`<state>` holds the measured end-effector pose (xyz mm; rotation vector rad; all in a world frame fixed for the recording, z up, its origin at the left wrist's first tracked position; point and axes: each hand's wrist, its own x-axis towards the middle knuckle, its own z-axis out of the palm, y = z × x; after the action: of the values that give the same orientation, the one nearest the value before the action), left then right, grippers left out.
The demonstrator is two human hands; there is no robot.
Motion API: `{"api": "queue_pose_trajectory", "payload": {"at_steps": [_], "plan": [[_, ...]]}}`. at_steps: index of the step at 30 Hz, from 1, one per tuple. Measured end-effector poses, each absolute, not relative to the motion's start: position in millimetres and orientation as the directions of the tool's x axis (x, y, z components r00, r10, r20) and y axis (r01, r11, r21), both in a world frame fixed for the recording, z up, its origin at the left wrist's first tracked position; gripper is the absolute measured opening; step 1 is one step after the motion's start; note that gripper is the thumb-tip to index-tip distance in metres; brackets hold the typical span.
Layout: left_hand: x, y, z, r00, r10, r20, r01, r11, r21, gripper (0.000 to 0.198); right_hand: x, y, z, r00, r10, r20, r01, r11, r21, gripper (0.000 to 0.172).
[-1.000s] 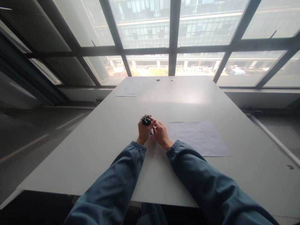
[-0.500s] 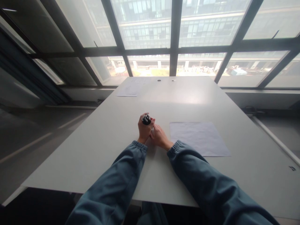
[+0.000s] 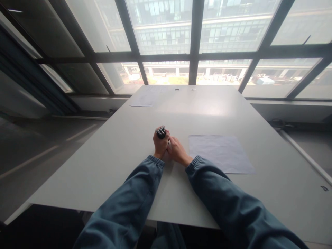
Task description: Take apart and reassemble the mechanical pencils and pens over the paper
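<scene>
My left hand (image 3: 160, 146) is wrapped round a bundle of pens (image 3: 161, 132), which stands upright with its dark tips sticking out above my fist. My right hand (image 3: 176, 149) lies right beside it, fingers curled against the lower part of the bundle and touching my left hand. Both hands rest on the white table (image 3: 124, 155), a little left of a white sheet of paper (image 3: 219, 152). Blue sleeves cover both forearms.
Another sheet of paper (image 3: 145, 99) lies at the table's far left, and two small round holes (image 3: 177, 89) sit near the far edge. Behind the table is a large window with dark frames. The floor drops away on the left.
My right hand has slid closer to the left hand and now presses against the bundle. The pens stay upright in my left fist. The view has shifted slightly.
</scene>
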<state>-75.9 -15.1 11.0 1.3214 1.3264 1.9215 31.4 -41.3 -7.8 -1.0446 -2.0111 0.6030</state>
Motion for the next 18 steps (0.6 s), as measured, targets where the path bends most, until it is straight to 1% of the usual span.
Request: {"api": "queue_pose_trajectory", "payload": {"at_steps": [4, 6, 8, 9, 11, 12, 14, 15, 16, 18], "plan": [[-76.8, -15.1, 18.9, -0.497, 0.794, 0.35, -0.004, -0.405, 0.914, 0.043, 33.0, -42.4, -8.4, -0.364, 0.841, 0.4, 0.412, 0.531, -0.741, 0.071], [-78.3, -16.0, 25.3, -0.457, 0.845, 0.278, -0.129, -0.372, 0.919, 0.047, 33.2, -41.9, -9.4, -0.357, 0.846, 0.396, 0.322, 0.51, -0.798, 0.076], [-79.7, -18.0, 33.1, -0.355, 0.909, 0.217, -0.29, -0.328, 0.899, 0.049, 31.5, -41.5, -9.2, -0.322, 0.859, 0.398, 0.14, 0.459, -0.877, 0.075], [-79.9, -19.4, 37.0, -0.306, 0.932, 0.196, -0.365, -0.305, 0.88, 0.046, 29.8, -41.4, -8.6, -0.282, 0.881, 0.379, 0.025, 0.402, -0.915, 0.071], [-78.3, -23.2, 43.3, -0.226, 0.959, 0.169, -0.48, -0.261, 0.838, 0.04, 24.9, -41.2, -7.0, -0.196, 0.945, 0.263, -0.203, 0.224, -0.953, 0.061], [-76.4, -25.4, 45.2, -0.196, 0.968, 0.158, -0.515, -0.239, 0.823, 0.038, 22.1, -41.2, -6.2, -0.172, 0.968, 0.185, -0.294, 0.128, -0.947, 0.062], [-70.5, -29.7, 46.0, -0.155, 0.978, 0.143, -0.528, -0.204, 0.824, 0.039, 17.2, -41.4, -5.1, -0.187, 0.98, 0.071, -0.397, -0.009, -0.918, 0.07], [-67.0, -31.5, 45.1, -0.153, 0.978, 0.141, -0.507, -0.2, 0.838, 0.042, 15.3, -41.6, -4.8, -0.205, 0.978, 0.046, -0.421, -0.046, -0.906, 0.073], [-63.5, -33.1, 43.7, -0.162, 0.977, 0.136, -0.48, -0.198, 0.855, 0.046, 13.8, -41.9, -4.5, -0.216, 0.976, 0.034, -0.437, -0.065, -0.897, 0.074], [-57.5, -34.8, 40.5, -0.204, 0.972, 0.118, -0.446, -0.199, 0.873, 0.055, 12.0, -42.6, -4.0, -0.198, 0.98, 0.017, -0.475, -0.08, -0.876, 0.068]]}}
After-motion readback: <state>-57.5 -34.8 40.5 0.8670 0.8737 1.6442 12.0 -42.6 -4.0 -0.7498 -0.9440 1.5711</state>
